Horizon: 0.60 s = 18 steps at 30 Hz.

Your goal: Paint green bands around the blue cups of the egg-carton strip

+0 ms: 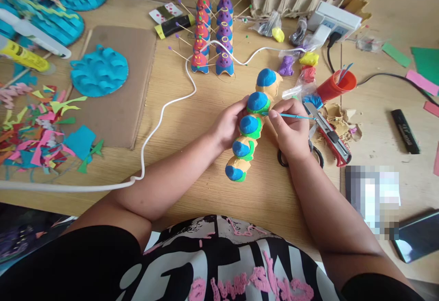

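My left hand [228,125] is closed around the left side of an egg-carton strip [249,125] shaped like a row of bumps. Blue clay caps top the bumps, and bright green clay covers part of several of them; the far bump shows bare tan card beside its blue cap. Between the thumb and fingers of my right hand [291,129] is a thin blue stick [297,116]. Its tip meets the green clay on the second bump from the far end. Scissors [318,154] lie partly hidden under my right wrist.
Beyond stand red caterpillar figures [200,61] and purple ones [224,63] with pins. A white cable [164,109] crosses the table. Right are a utility knife [331,136], orange cup [336,86], clay bags and a power strip [334,19]. Paper scraps [41,141] lie left.
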Tool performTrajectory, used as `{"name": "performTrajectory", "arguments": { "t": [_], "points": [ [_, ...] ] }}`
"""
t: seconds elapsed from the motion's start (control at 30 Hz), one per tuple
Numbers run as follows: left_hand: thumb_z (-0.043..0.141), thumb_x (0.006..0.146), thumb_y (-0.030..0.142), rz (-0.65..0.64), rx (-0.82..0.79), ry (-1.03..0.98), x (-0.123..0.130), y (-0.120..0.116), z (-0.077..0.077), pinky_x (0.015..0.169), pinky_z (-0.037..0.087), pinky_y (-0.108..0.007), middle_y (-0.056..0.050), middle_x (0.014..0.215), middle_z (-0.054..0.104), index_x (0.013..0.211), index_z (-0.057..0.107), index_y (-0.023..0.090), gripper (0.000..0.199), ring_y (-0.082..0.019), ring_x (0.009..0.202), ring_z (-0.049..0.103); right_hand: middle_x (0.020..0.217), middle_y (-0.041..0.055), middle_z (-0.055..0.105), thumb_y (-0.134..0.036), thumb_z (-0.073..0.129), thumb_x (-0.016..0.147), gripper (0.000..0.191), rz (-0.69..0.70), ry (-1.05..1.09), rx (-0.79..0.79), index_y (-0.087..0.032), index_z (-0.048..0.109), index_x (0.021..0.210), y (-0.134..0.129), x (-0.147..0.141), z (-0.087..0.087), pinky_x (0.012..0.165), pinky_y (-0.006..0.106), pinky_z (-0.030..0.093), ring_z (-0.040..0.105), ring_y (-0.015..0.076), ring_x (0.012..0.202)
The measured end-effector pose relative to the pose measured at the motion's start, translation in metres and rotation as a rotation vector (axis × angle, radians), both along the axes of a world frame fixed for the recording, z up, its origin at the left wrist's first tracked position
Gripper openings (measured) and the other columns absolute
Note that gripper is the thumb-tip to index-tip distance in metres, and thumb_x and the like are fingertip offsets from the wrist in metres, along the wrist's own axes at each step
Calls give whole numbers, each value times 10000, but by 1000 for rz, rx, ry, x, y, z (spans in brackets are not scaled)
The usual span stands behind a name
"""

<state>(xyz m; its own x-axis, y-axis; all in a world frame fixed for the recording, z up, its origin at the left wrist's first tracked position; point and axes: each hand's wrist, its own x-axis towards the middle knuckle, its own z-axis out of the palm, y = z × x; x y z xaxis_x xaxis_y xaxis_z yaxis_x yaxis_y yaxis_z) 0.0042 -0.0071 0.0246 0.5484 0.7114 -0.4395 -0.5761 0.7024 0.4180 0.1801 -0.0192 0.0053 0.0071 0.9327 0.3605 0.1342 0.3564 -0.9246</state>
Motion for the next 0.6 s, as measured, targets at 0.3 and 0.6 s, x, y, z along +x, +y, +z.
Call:
{"name": "performTrajectory", "arguments": {
  "t": [0.3,0.6],
  "points": [
    [788,939,639,131,29,105,10,0,0,574,503,-292,-20,708,748,854,759,216,433,-165,564,656,748,-52,575,-635,858,904,466,-39,94,43,-249,617,805,6,2,-9,650,300,444,513,111,676],
    [876,858,648,211,135,105,12,-1,-10,668,529,-308,-18,775,787,864,791,222,435,-184,691,717,788,-49,602,-583,888,898,413,6,65,58,-253,644,848,4,2,-7,673,296,466,568,113,730]
  ]
}}
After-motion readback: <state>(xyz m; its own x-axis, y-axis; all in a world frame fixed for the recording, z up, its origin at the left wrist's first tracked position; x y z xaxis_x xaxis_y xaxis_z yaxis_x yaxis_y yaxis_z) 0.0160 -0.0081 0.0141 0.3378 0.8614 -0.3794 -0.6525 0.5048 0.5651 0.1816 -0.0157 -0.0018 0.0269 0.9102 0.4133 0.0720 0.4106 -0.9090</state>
